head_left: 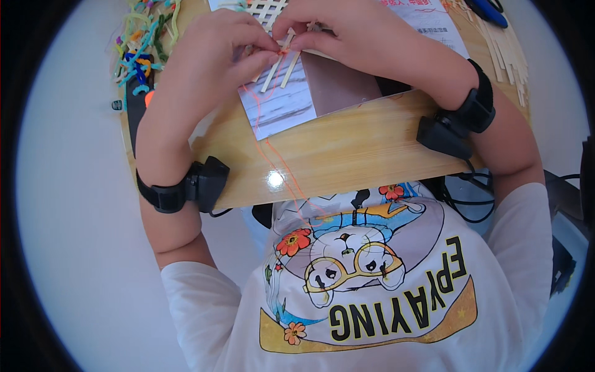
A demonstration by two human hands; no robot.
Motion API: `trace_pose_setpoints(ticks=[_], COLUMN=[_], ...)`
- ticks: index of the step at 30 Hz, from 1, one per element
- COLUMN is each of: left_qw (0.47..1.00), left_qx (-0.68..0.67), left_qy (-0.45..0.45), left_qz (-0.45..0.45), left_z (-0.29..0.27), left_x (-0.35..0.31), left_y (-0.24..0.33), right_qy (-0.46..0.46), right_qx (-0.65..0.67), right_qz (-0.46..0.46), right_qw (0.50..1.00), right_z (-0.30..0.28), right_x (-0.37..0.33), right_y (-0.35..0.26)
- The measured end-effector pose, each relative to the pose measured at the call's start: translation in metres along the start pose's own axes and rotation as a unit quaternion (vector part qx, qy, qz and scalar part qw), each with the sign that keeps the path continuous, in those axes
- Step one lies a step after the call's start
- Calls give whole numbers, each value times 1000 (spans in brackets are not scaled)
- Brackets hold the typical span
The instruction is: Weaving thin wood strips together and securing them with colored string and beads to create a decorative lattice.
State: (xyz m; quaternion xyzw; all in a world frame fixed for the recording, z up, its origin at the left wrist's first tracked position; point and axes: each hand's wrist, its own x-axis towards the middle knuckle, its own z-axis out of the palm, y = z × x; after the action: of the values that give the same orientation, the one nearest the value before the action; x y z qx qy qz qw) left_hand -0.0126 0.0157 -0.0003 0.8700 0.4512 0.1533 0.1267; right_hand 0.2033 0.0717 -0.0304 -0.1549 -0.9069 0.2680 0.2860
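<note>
Two thin wooden sticks lie crossed on a printed sheet at the far side of the round desk, with an orange thread running from them back over the desk's near edge. The left hand and right hand meet right over the sticks, the fingers of both pinched shut on the thread where it wraps the sticks. A woven lattice lies just beyond the hands, a tangle of coloured pipe cleaners sits to the left, loose pale strips lie to the right, and a black band is strapped on each wrist.
</note>
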Motion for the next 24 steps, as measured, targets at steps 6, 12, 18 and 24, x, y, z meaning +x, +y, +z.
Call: trace_pose_setpoints(ticks=[6,12,18,24], left_qw=[1000,999,999,997], left_qx=[-12,-25,-23,-61], left_qy=[-5,-2,-5,-13], left_qz=[-13,-31,-34,-45], left_z=[1,4,4,4], left_x=[1,0,1,1], left_y=[5,7,8,3], right_qy=[-17,-23,-16,-11], right_qx=[-29,-44,-80,-63], right_qz=[-15,-25,-29,-12], right_qw=[999,998,996,998], right_z=[-2,0,-3,-5], right_x=[0,-4,-4,-3], right_y=[-2,-3,-4,-3])
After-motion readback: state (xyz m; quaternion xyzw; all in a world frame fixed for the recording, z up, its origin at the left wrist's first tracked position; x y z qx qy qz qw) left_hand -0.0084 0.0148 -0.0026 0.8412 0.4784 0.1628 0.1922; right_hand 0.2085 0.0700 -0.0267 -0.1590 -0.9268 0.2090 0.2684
